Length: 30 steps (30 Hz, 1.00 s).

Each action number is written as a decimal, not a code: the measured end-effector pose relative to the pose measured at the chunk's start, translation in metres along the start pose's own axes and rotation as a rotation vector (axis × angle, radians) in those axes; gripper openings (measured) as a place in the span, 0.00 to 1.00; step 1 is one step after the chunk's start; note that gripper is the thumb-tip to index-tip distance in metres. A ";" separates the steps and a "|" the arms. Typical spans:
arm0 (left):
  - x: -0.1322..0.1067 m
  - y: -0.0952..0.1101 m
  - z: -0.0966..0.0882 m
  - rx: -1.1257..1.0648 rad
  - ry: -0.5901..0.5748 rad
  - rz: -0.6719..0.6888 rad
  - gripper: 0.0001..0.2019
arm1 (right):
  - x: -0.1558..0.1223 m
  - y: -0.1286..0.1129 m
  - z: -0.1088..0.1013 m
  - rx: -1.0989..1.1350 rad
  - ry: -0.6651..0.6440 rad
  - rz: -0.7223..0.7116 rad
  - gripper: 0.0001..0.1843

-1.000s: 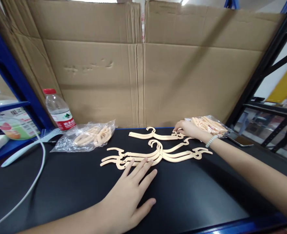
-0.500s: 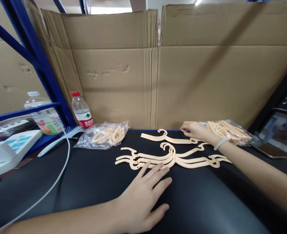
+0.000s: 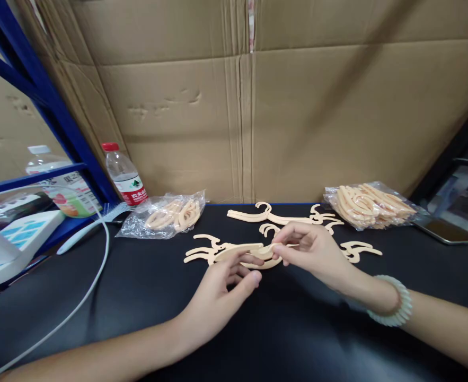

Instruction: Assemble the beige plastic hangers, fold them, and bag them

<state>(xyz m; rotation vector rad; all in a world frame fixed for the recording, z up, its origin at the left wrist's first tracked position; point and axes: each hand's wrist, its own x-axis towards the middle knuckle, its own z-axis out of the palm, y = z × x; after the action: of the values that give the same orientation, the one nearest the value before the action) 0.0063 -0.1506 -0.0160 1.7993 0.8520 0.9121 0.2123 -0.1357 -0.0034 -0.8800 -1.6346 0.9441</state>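
Note:
My right hand (image 3: 313, 254) pinches a cream plastic folding clothes hanger (image 3: 267, 252) between thumb and fingertips, above the middle of the black table. Close against its left part is my left hand (image 3: 221, 289), fingers loosely curled and thumb held apart; whether it touches the hanger I cannot tell. Beneath and behind both hands lie several similar hangers (image 3: 204, 256), partly hidden by the hands. Farther back, a single cream hanger (image 3: 287, 219) lies flat by itself, its hook pointing away.
At the back left sits a clear bag of cream parts (image 3: 174, 216), beside a red-capped bottle (image 3: 124, 172). Another bag of cream parts (image 3: 371, 206) lies back right, near a phone-like flat object (image 3: 442, 233). A white cable (image 3: 98, 276) crosses the left side; cardboard (image 3: 305, 122) stands behind.
My right hand has come from the back of the table to the middle and now holds a hanger. My left hand has curled its fingers beside it. The view has tilted down.

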 end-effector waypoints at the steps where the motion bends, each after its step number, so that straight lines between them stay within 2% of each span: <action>1: 0.001 0.001 0.001 -0.037 0.025 -0.018 0.13 | -0.004 0.003 0.003 0.008 -0.007 0.001 0.08; 5: 0.001 0.001 0.001 -0.019 0.099 -0.051 0.11 | -0.011 0.009 0.009 -0.045 -0.049 -0.030 0.07; 9: 0.000 -0.002 0.001 -0.095 0.122 -0.073 0.10 | 0.000 0.007 -0.002 -0.192 -0.112 -0.154 0.08; 12: 0.000 -0.005 0.000 -0.148 0.121 -0.074 0.11 | 0.019 0.014 -0.025 -0.473 -0.034 -0.300 0.10; 14: 0.000 -0.007 0.000 -0.169 0.107 -0.066 0.12 | 0.032 0.025 -0.044 -0.768 -0.058 -0.384 0.09; 16: -0.001 -0.009 0.000 -0.181 0.097 -0.066 0.12 | 0.043 0.039 -0.061 -1.029 -0.123 -0.333 0.07; 17: -0.001 -0.009 0.000 -0.184 0.095 -0.070 0.12 | 0.047 0.046 -0.068 -1.076 -0.142 -0.307 0.07; 20: -0.001 -0.008 0.001 -0.200 0.099 -0.076 0.12 | 0.053 0.064 -0.078 -1.122 -0.157 -0.249 0.06; 24: 0.001 -0.005 0.002 -0.219 0.127 -0.064 0.11 | 0.056 0.073 -0.076 -1.136 -0.142 -0.211 0.05; 27: 0.002 -0.003 0.002 -0.212 0.172 -0.078 0.10 | 0.060 0.067 -0.074 -1.113 -0.122 -0.188 0.06; 30: 0.002 -0.002 0.001 -0.225 0.230 -0.066 0.09 | 0.064 0.052 -0.076 -1.060 -0.079 -0.170 0.06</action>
<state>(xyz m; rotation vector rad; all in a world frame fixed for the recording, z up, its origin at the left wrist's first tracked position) 0.0076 -0.1483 -0.0179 1.4847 0.9075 1.1401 0.2766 -0.0443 -0.0103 -1.3531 -2.2462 -0.0898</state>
